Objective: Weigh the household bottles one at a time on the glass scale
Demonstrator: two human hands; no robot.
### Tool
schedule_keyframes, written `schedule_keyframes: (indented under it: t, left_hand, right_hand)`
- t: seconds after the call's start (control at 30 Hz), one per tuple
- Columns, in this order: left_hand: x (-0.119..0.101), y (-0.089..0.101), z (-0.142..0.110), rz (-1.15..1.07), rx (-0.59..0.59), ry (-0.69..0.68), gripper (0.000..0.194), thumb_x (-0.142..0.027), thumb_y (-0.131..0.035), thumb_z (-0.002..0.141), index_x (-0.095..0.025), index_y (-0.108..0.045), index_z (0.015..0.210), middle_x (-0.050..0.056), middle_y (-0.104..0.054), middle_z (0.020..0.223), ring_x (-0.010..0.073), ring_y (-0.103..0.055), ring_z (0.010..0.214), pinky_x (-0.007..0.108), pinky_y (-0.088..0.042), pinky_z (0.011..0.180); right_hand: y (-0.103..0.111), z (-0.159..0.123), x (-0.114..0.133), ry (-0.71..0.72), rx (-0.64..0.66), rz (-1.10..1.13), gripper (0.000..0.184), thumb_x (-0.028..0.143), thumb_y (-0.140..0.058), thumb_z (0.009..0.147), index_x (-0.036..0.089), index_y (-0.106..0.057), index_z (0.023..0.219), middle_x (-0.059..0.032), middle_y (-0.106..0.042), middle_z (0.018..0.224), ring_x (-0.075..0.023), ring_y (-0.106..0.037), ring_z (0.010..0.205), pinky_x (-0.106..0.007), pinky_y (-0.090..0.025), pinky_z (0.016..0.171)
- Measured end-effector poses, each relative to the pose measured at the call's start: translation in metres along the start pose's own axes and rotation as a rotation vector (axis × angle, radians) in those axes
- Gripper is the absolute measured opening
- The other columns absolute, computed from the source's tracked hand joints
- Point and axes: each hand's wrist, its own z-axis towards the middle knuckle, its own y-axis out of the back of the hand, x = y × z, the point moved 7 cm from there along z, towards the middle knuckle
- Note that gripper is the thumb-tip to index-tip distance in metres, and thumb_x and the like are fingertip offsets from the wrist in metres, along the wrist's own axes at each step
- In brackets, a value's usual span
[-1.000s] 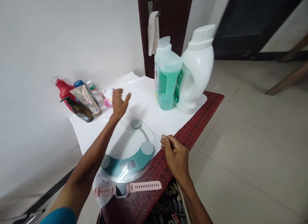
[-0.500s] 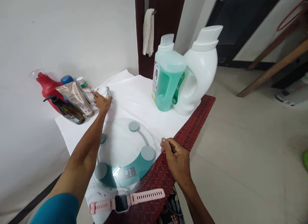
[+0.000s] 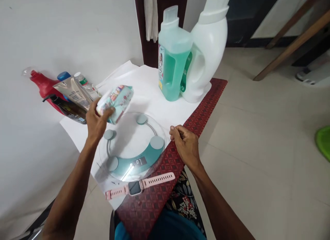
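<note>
My left hand grips a small white and teal bottle with a printed label, held tilted above the far left edge of a round glass scale. The scale lies on a white sheet and its display is lit. My right hand rests with fingers curled on the red patterned cloth just right of the scale, nothing visible in it. A pink smartwatch lies flat in front of the scale.
A green detergent jug and a white jug stand at the back of the table. Several bottles and a tube lean against the white wall at the left. Tiled floor lies to the right; a towel hangs on the door.
My left hand reached to the small bottle by the wall, closed on it and carried it back over the scale. My right hand stayed put. The camera tipped downward.
</note>
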Motion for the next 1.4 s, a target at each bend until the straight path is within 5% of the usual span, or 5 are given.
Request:
schedule_keyframes:
  t: [0.4,0.7,1.03,1.23,1.4]
  left_hand:
    - [-0.038,0.0,-0.151,0.175,0.021,-0.138,0.084,-0.046,-0.084,0.085,-0.02,-0.052,0.158,0.019,-0.063,0.154,0.0377,-0.061,0.144,0.055,-0.052,0.121]
    - [-0.055,0.054,-0.141,0.113,-0.064,-0.156,0.075,-0.062,-0.068,0.101,-0.022,-0.047,0.161,0.02,-0.058,0.156,0.0363,-0.061,0.143,0.059,-0.05,0.119]
    - [-0.045,-0.006,-0.139,0.251,0.139,-0.019,0.094,-0.052,-0.084,0.08,-0.015,-0.05,0.16,0.024,-0.06,0.157,0.0431,-0.057,0.148,0.063,-0.048,0.123]
    - [-0.02,0.014,-0.113,0.121,0.082,0.298,0.083,-0.067,-0.083,0.074,-0.017,-0.071,0.139,0.014,-0.078,0.126,0.0371,-0.074,0.113,0.054,-0.061,0.103]
    - [-0.048,0.016,-0.074,0.02,0.048,0.124,0.081,-0.063,-0.089,0.073,-0.021,-0.074,0.14,0.012,-0.077,0.131,0.0357,-0.072,0.118,0.051,-0.06,0.104]
  right_hand:
    - [-0.003,-0.002,0.001,0.052,-0.003,0.015,0.044,0.056,-0.056,0.102,0.024,-0.063,0.072,-0.0003,-0.069,0.067,-0.0182,-0.065,0.063,-0.033,-0.046,0.07]
    - [-0.003,-0.003,0.0,0.065,-0.006,0.004,0.044,0.057,-0.056,0.102,0.025,-0.063,0.072,-0.0007,-0.07,0.067,-0.0187,-0.065,0.062,-0.034,-0.046,0.07]
    - [-0.002,-0.003,0.0,0.053,-0.007,0.025,0.043,0.055,-0.056,0.102,0.025,-0.061,0.072,0.0003,-0.069,0.067,-0.0174,-0.063,0.061,-0.032,-0.045,0.068]
    - [0.0,0.0,0.0,0.041,0.0,0.052,0.044,0.053,-0.055,0.103,0.025,-0.058,0.069,0.0013,-0.065,0.062,-0.0149,-0.057,0.057,-0.029,-0.043,0.062]
    - [0.002,0.001,0.002,0.026,0.002,0.109,0.047,0.056,-0.055,0.103,0.025,-0.059,0.069,0.0016,-0.065,0.062,-0.0141,-0.055,0.056,-0.028,-0.043,0.061]
